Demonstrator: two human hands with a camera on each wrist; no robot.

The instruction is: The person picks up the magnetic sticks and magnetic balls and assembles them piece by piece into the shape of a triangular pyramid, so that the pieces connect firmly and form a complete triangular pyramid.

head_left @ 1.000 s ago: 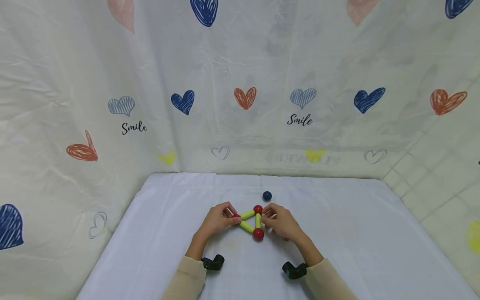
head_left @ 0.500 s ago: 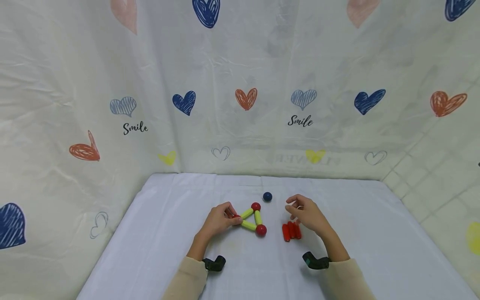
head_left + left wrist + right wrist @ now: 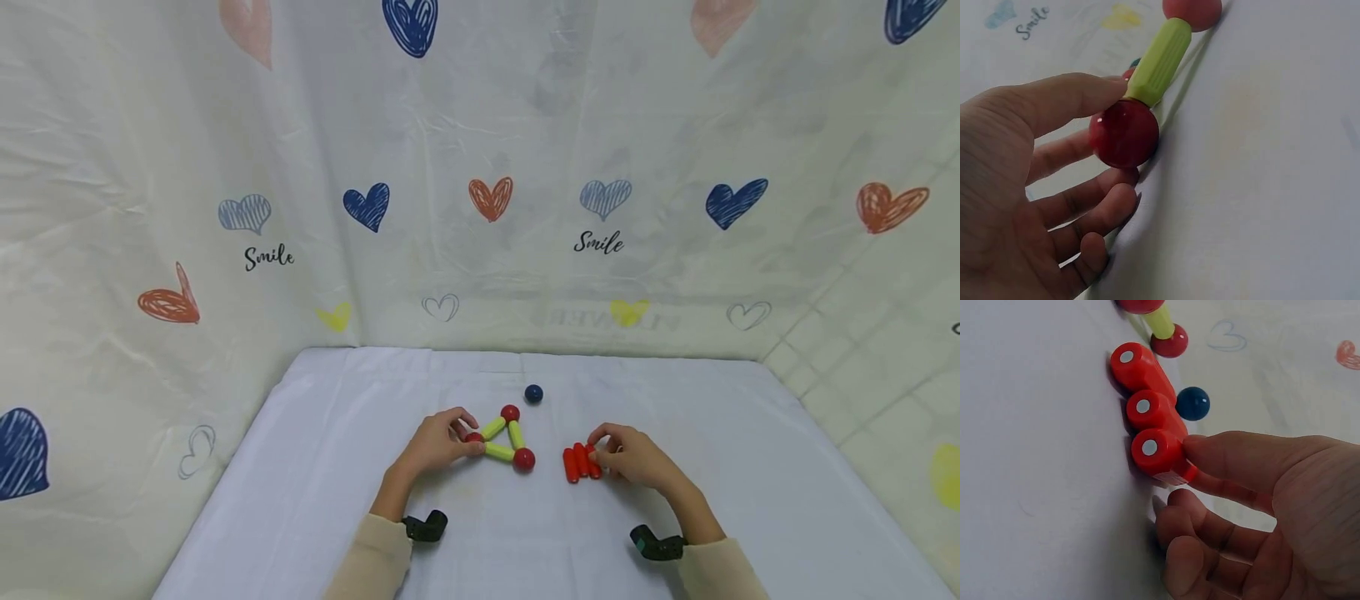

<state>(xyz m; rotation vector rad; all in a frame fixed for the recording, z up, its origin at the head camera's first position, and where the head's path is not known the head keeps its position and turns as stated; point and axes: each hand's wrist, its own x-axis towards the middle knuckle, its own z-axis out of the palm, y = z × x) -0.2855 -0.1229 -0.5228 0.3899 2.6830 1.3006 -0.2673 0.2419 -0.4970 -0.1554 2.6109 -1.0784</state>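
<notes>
White cloth-covered table (image 3: 352, 400); both hands occupied.
Left hand (image 3: 438, 442) grasps the glossy red corner ball (image 3: 1125, 134) at the left of a triangle of yellow-green rods and red balls (image 3: 516, 434); right hand (image 3: 636, 458) pinches the rightmost rod (image 3: 1159, 453) of three smooth red rods (image 3: 581, 460) lying right of the triangle. Glossy dark blue ball (image 3: 533, 394) rests on the far side.

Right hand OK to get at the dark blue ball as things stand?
Probably yes: the right hand pinches the nearest red rod, but nothing visible blocks it from the dark blue ball.
</notes>
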